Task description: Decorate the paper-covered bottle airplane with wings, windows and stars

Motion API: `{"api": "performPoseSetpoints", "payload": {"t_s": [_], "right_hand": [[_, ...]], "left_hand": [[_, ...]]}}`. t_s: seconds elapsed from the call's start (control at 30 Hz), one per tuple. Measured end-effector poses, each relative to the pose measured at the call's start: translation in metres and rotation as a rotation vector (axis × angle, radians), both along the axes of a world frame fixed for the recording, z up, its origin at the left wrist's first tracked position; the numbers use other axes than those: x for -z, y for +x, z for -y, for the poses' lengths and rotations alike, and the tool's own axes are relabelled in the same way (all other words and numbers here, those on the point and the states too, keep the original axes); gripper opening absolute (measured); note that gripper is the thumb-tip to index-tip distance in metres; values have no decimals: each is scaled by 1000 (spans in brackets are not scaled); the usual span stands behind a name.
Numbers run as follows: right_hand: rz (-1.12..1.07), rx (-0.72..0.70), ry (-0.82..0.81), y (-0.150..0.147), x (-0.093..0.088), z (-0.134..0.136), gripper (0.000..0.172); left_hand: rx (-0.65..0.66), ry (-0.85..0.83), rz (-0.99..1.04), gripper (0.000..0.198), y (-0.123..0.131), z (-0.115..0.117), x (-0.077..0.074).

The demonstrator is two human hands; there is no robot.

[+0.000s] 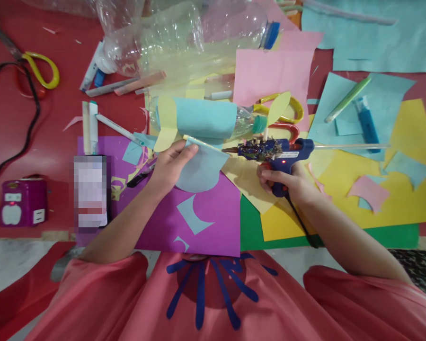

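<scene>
I am watching the left hand (170, 166) pinching a light blue cut paper piece with a rounded lower edge (200, 173), thumb on top and fingers folded underneath, so the hand is closed narrowly on the paper. The piece is hovering over the purple paper sheet (213, 222), just below a small clear plastic bottle wrapped in light blue paper (202, 118) that is lying on its side with pale yellow paper fins (166, 127) at its left end.

The right hand (287, 182) is wrapping fully around the grip of a blue hot glue gun (287, 151), forefinger lying across the trigger. The gun is pointing left, its nozzle tip (230, 150) sitting right at the upper right corner of the paper piece; I cannot tell whether it is touching. A translucent glue stick (351, 147) is sticking out of the back, and a black cord (301, 222) is running down beside the wrist.

Around the work I am seeing a yellow paper sheet (401, 203) under the right hand, a green paper sheet (250, 229), a pink paper sheet (266, 71), yellow-handled scissors (42, 68) far left, a purple socket block (23, 201), and large clear plastic bottles (170, 33) lying along the top.
</scene>
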State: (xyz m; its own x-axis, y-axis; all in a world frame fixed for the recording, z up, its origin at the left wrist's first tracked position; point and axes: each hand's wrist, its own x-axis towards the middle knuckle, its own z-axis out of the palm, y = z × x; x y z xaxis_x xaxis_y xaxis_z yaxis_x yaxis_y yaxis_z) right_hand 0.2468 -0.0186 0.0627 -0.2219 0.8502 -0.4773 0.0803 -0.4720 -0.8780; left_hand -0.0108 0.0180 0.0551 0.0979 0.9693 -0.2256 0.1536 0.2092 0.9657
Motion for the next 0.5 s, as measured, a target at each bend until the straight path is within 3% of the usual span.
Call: {"api": "performPoseSetpoints", "payload": {"t_s": [0.5], "right_hand": [[-65, 6, -28, 4, -1, 3, 23]], "left_hand": [[-86, 78, -28, 55, -3, -1, 2]]}}
